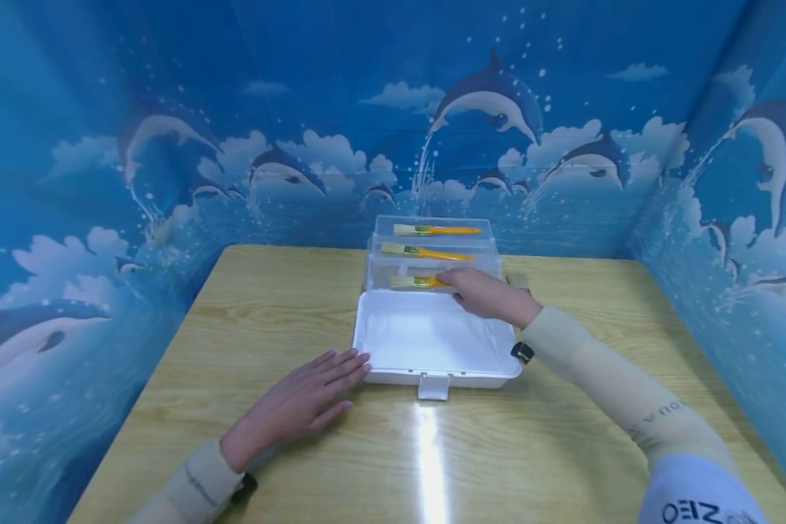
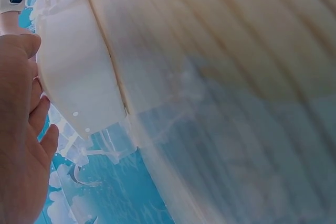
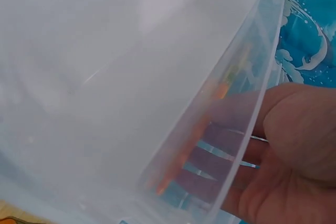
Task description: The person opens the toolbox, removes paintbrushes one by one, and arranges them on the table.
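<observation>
A white plastic toolbox (image 1: 432,335) stands open, with three clear stepped trays (image 1: 381,275) raised at its back. A paintbrush with pale bristles and an orange handle lies in each: the top brush (image 1: 435,230), the middle brush (image 1: 426,252) and the lowest brush (image 1: 419,282). My right hand (image 1: 487,292) reaches into the lowest tray and pinches that brush by its handle; through the clear wall (image 3: 247,103) its fingers show along the orange handle. My left hand (image 1: 311,393), fingers straight, rests its fingertips against the toolbox's front left corner.
A latch (image 1: 434,387) hangs down at the toolbox's front. Partly behind my right wrist, a brownish flat piece (image 1: 517,281) lies beside the trays. The wooden table (image 1: 255,327) is bounded by a blue dolphin-print curtain (image 1: 340,87) at the back and sides.
</observation>
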The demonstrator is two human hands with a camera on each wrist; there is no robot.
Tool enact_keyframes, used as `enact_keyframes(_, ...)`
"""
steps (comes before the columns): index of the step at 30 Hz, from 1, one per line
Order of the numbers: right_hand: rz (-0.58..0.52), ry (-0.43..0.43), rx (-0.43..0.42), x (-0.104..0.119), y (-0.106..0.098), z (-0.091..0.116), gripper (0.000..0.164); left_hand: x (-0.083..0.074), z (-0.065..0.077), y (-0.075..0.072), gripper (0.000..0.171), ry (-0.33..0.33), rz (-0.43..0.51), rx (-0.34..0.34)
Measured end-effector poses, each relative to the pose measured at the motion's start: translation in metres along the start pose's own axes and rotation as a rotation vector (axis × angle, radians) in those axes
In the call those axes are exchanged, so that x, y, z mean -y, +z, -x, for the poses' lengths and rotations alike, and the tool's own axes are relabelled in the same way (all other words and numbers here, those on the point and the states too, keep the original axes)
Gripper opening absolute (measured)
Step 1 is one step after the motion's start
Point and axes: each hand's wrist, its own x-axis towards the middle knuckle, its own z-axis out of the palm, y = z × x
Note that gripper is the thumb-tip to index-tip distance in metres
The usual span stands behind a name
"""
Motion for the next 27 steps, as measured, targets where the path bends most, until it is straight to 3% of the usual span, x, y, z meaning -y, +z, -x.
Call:
enact_keyframes(7,0.085,-0.021,-0.050,0.0039,0.0007,-0.0024,0.034,-0.0001,-0.0001,0.0008,0.060,-0.006,0.001,-0.005)
enact_keyframes(14,0.060,-0.021,-0.080,0.0019,0.0017,-0.0044,0.023,0.0000,0.0001,0.0007,0.059,-0.005,-0.001,0.005)
enact_keyframes(27,0.010,-0.022,-0.059,0.0033,-0.0020,-0.0030,0.022,-0.0010,-0.0003,-0.0015,0.058,0.003,0.000,-0.004)
